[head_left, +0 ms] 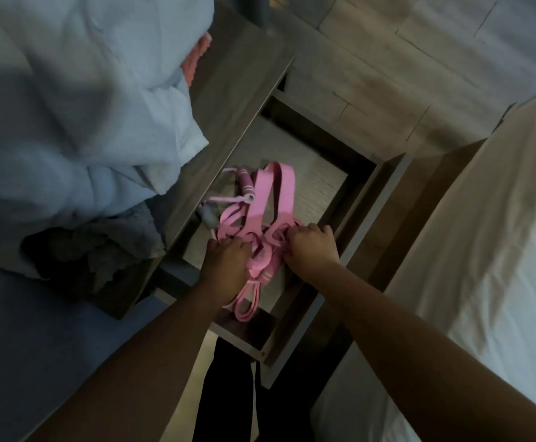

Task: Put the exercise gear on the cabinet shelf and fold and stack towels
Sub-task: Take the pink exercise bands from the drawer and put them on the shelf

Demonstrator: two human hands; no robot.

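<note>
Since the gear [262,250] is a soft pink tangle, I judge it light, limp and quick to snag. My left hand [225,263] and right hand [311,247] are both curled tight into its near end, holding it low over the pale shelf [319,186] inside the cabinet [228,100]; whether its far end rests there I cannot tell. The flat bands [258,199] would stretch and slip, so I would gather them at the knot; the stiff rope handle [247,184] is the firmer hold; one loop dangles over the front edge and could catch. Around it, the bed [483,234] crowds the right; a blue cloth heap [69,122] spills over the cabinet top, close to the opening; a grey towel [101,250] lies below it; a coral cloth [196,55] peeks out behind.
</note>
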